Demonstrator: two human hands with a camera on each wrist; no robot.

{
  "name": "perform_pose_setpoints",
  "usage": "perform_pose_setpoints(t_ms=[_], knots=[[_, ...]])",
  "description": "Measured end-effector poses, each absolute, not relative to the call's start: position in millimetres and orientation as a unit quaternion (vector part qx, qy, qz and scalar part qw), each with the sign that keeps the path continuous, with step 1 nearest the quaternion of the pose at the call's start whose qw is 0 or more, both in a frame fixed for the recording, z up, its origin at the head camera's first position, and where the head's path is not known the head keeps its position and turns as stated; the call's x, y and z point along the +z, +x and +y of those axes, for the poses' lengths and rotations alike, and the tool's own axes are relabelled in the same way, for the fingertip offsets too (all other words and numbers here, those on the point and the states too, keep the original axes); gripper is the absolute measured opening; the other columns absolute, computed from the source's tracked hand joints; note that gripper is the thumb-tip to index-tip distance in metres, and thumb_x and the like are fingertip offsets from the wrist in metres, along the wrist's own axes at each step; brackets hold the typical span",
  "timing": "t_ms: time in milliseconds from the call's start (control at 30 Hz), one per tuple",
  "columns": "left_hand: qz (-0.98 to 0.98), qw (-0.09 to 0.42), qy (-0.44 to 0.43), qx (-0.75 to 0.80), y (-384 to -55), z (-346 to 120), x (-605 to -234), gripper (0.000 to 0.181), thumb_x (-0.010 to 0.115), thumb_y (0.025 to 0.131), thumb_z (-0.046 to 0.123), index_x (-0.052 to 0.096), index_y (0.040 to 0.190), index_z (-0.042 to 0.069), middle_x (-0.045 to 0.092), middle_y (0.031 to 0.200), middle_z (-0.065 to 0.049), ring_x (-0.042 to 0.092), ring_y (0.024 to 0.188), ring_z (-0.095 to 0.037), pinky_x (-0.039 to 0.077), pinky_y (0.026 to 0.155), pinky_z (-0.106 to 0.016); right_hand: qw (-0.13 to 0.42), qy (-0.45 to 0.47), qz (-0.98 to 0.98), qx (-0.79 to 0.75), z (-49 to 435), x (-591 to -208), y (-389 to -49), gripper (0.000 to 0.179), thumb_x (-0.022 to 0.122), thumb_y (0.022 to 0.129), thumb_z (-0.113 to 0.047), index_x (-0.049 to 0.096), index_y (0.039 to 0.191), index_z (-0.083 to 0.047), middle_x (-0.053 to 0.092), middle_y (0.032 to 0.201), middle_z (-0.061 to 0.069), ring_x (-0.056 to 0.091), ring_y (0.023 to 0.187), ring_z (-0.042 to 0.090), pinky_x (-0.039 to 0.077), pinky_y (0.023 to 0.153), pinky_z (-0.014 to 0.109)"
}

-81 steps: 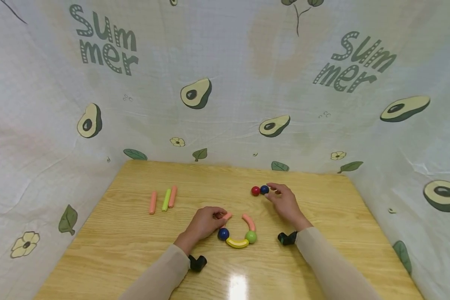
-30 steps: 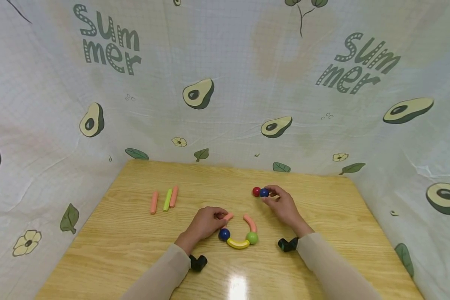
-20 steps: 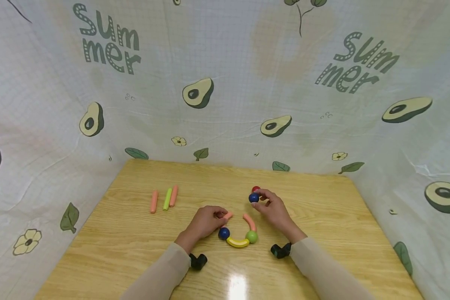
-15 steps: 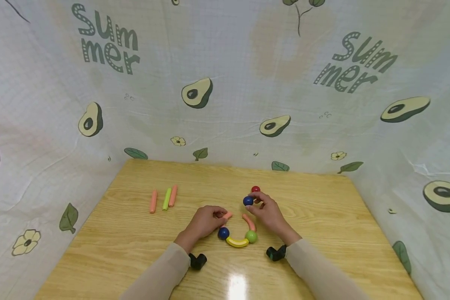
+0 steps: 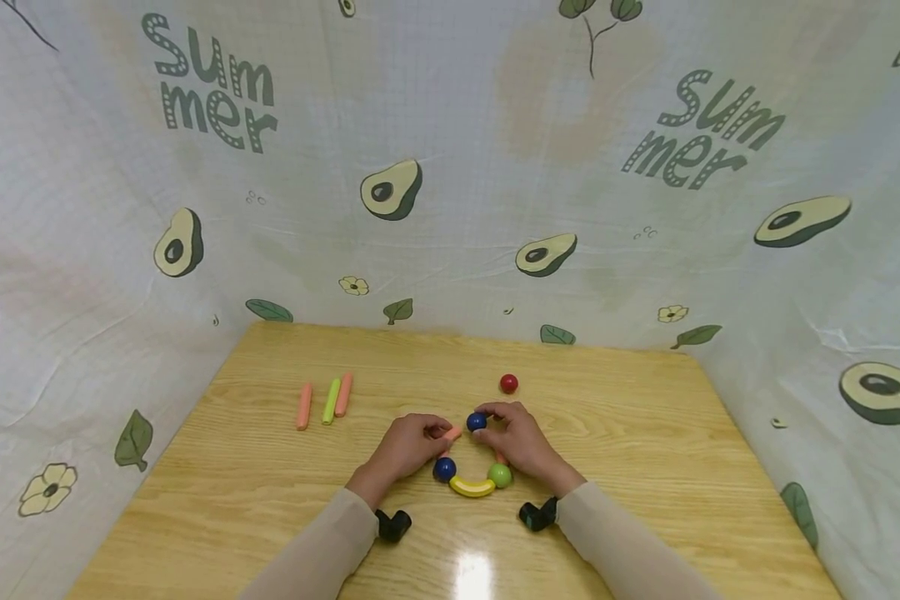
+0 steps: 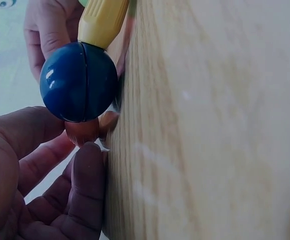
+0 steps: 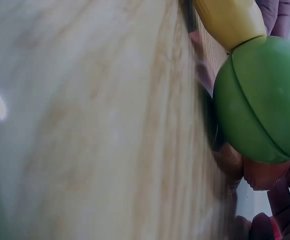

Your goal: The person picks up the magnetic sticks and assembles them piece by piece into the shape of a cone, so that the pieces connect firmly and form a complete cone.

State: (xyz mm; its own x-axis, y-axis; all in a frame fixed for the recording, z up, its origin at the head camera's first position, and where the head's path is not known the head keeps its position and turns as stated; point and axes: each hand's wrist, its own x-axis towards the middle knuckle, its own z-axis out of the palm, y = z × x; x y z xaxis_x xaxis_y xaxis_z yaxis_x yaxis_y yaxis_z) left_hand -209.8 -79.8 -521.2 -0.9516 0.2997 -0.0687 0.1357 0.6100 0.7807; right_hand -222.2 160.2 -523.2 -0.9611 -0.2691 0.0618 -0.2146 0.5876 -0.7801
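Easily set rolling, I'd say

Just beside the tip of an orange piece (image 5: 453, 432), the right hand (image 5: 517, 437) holds a blue ball (image 5: 477, 422) between thumb and fingers. Its gloss suggests something hard, light and slippery; best gripped across its widest part. The left hand (image 5: 407, 447) pinches that orange piece, which looks stiff.

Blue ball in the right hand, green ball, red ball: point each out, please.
Blue ball (image 5: 476, 422): head view, middle of its exposed face.
Green ball (image 7: 272, 95): right wrist view, surface just beside its groove.
Red ball (image 5: 508, 383): head view, middle of its visible side.
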Motion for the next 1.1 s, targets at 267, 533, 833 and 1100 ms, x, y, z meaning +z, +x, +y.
perform_pose_setpoints(t_ms=[267, 533, 833, 1100], knots=[[0.892, 0.096, 0.122, 0.425, -209.7, -79.4, -519.8, 0.029, 0.077, 0.098, 0.026, 0.077, 0.124, 0.015, 0.075, 0.103, 0.005, 0.064, 0.088, -0.009, 0.055, 0.081, -0.035, 0.034, -0.147, 0.892, -0.425, 159.4, -525.1, -223.6, 0.034, 0.083, 0.093, -0.030, 0.076, 0.125, -0.020, 0.070, 0.118, -0.004, 0.054, 0.106, 0.017, 0.045, 0.098, 0.042], [0.893, 0.100, 0.120, 0.422, -209.5, -78.4, -518.5, 0.030, 0.076, 0.098, 0.027, 0.077, 0.125, 0.015, 0.075, 0.104, 0.005, 0.064, 0.089, -0.009, 0.055, 0.082, -0.035, 0.034, -0.158, 0.894, -0.417, 158.9, -525.0, -223.4, 0.033, 0.083, 0.094, -0.030, 0.076, 0.124, -0.020, 0.071, 0.117, -0.005, 0.054, 0.106, 0.016, 0.045, 0.098, 0.043], [0.898, 0.098, 0.122, 0.411, -209.0, -77.5, -519.2, 0.031, 0.076, 0.098, 0.027, 0.077, 0.127, 0.014, 0.075, 0.105, 0.005, 0.064, 0.091, -0.010, 0.055, 0.084, -0.037, 0.034, -0.166, 0.895, -0.413, 159.0, -527.4, -223.5, 0.033, 0.083, 0.094, -0.029, 0.076, 0.125, -0.019, 0.073, 0.113, -0.006, 0.054, 0.103, 0.016, 0.044, 0.095, 0.041], [0.900, 0.094, 0.123, 0.407, -209.9, -77.7, -522.7, 0.032, 0.077, 0.097, 0.028, 0.078, 0.126, 0.014, 0.077, 0.107, 0.005, 0.066, 0.095, -0.011, 0.057, 0.087, -0.039, 0.035, -0.166, 0.895, -0.413, 159.7, -527.5, -222.5, 0.039, 0.082, 0.094, -0.029, 0.074, 0.130, -0.017, 0.074, 0.115, -0.005, 0.055, 0.104, 0.016, 0.045, 0.096, 0.042]])
